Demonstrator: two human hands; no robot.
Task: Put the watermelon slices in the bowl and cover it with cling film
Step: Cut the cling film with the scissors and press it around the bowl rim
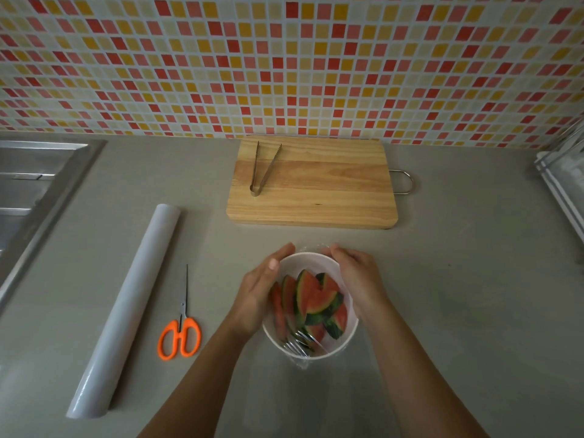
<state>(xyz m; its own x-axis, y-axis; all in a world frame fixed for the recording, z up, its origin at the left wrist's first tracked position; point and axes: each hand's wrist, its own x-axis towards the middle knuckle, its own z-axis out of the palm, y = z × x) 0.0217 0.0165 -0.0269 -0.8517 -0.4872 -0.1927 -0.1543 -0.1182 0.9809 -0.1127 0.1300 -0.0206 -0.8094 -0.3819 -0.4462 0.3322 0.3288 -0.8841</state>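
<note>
fingers [282, 253] of left hand [257, 295] and right hand [358, 279], unclenched, press cling film [300, 344] against bowl [311, 256]

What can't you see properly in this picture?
Head view only:
- Bowl sides: behind left hand and right hand.
- Film edge: clear, so seal all round unsure.
- Slices: overlapping, count unsure.
- Sink: cut by left edge.
- Rack: blurred, cut by right edge.
</note>
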